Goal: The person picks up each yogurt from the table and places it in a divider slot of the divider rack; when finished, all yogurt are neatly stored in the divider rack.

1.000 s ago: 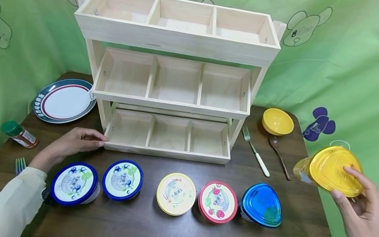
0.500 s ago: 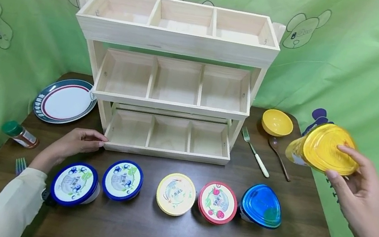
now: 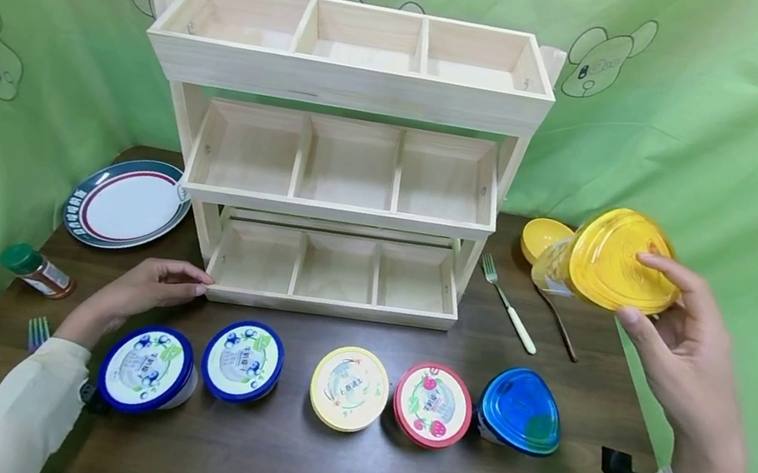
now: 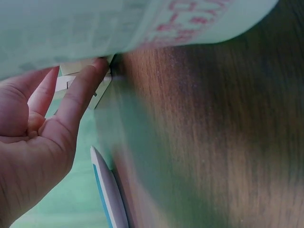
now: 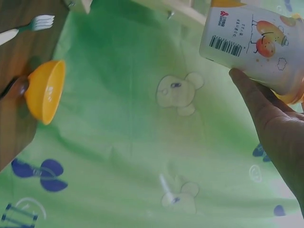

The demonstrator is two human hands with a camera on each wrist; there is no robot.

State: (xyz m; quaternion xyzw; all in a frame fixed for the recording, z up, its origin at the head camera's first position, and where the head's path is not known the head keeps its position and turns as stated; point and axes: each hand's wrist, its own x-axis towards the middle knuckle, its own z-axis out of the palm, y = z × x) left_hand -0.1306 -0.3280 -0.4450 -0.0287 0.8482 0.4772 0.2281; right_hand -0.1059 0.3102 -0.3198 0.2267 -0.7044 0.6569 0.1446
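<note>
My right hand (image 3: 680, 340) holds a yellow-lidded cup (image 3: 606, 260) in the air, right of the wooden three-tier rack (image 3: 352, 88), above the yellow bowl (image 3: 539, 235). The right wrist view shows the cup's printed white side (image 5: 256, 40) with my fingers (image 5: 251, 97) round it. My left hand (image 3: 137, 287) rests flat on the dark table (image 3: 346, 467), fingertips touching the rack's lower left corner; the left wrist view shows those fingers (image 4: 83, 85) straight against the wood. A row of lidded cups lies in front: two blue ones (image 3: 146, 369) (image 3: 243, 360), a yellow one (image 3: 350, 388), a red one (image 3: 433, 404), and a blue triangular one (image 3: 521, 409).
A striped plate (image 3: 126, 200) lies at the left, with a green-capped bottle (image 3: 34, 270) and a fork (image 3: 36, 333) near the table's left edge. Another fork (image 3: 507, 303) and a brown spoon (image 3: 557, 323) lie right of the rack. Green cloth surrounds the table.
My right hand has carried the yellow-lidded cup up and to the left, toward the rack. The left hand has stayed at the rack's corner.
</note>
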